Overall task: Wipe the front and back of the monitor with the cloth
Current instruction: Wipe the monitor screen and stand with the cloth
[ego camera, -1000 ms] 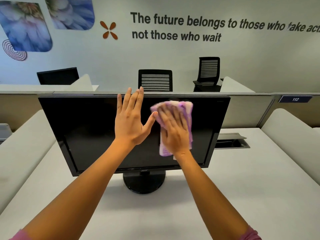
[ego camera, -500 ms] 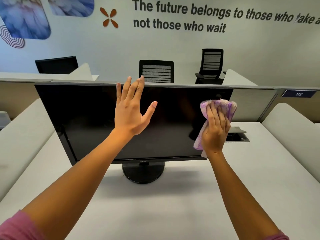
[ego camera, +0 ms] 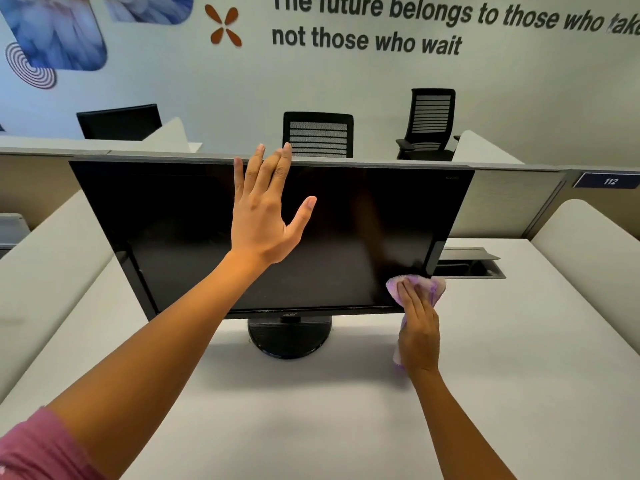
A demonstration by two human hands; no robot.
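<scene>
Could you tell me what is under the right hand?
A purple cloth shows around the right hand, pressed on the monitor at its lower right corner. The corner itself is covered.

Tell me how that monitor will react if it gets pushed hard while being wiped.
The monitor probably tips or rocks: a wide panel on one small round base. The left hand, flat on the screen, likely steadies it. The cloth pressing a bottom corner might swivel it.

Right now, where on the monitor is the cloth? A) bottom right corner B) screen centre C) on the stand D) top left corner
A: the right hand presses the cloth against the bottom right corner of the monitor, while the left hand lies flat near the top edge.
</scene>
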